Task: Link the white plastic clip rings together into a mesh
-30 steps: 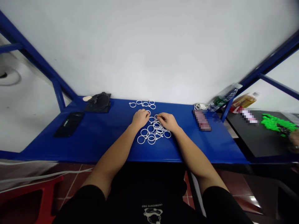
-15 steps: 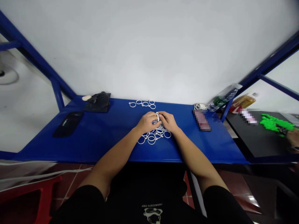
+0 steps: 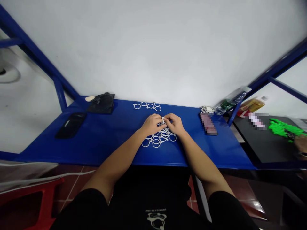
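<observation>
Close together over the blue table (image 3: 103, 140), my left hand (image 3: 153, 124) and my right hand (image 3: 175, 124) are closed on one white plastic ring (image 3: 163, 119), held up between their fingertips. It looks like a curtain ring with a small eyelet; part of it is hidden by the fingers. Directly beneath and in front of my hands lies a loose pile of white rings (image 3: 156, 142), some overlapping. Farther back, near the wall, several more white rings (image 3: 150, 106) rest in a small group.
On the left are a black pouch-like item (image 3: 71, 125) and a crumpled black bag (image 3: 103, 103). A phone (image 3: 208, 124), coiled white cable (image 3: 207, 110) and plastic bottle (image 3: 231, 101) stand right. Beyond, another person's hand (image 3: 301, 142) touches green pieces (image 3: 284, 127).
The held ring has tilted and shows less between my fingertips. My right hand's fingers have shifted slightly. The whole view has moved a little.
</observation>
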Demonstrator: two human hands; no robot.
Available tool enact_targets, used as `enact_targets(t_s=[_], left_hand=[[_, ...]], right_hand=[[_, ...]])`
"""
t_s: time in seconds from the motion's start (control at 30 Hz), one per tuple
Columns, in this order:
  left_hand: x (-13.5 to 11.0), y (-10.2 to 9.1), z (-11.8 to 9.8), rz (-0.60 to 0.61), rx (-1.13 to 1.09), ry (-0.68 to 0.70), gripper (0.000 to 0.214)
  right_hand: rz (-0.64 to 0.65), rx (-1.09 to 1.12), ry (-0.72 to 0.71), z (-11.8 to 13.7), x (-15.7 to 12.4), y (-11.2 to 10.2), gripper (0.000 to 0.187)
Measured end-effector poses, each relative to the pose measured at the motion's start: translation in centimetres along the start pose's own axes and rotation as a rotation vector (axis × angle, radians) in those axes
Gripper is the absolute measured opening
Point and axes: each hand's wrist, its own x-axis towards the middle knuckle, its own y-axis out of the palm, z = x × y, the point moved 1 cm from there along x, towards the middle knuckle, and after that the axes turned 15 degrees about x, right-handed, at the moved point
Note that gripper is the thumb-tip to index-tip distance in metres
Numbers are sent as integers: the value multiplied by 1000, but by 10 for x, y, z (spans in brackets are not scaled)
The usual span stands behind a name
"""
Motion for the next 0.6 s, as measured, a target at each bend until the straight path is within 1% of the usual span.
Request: enact_targets(t_s=[0.1, 0.27, 0.37, 0.5, 0.6], left_hand=[[0, 0, -1, -16, -14, -4, 15], [-3, 0, -4, -19, -49, -5, 20], [-4, -1, -4, -5, -62, 18, 24], [-3, 2, -2, 14, -50, 8, 24], [-1, 6, 2, -39, -31, -49, 19]], right_hand=[[21, 37, -3, 3, 1, -1, 24], [20, 144, 71, 4, 1, -2, 25], [24, 182, 82, 3, 1, -2, 25], [-16, 132, 77, 4, 1, -2, 24], [-62, 52, 68, 2, 2, -4, 23]])
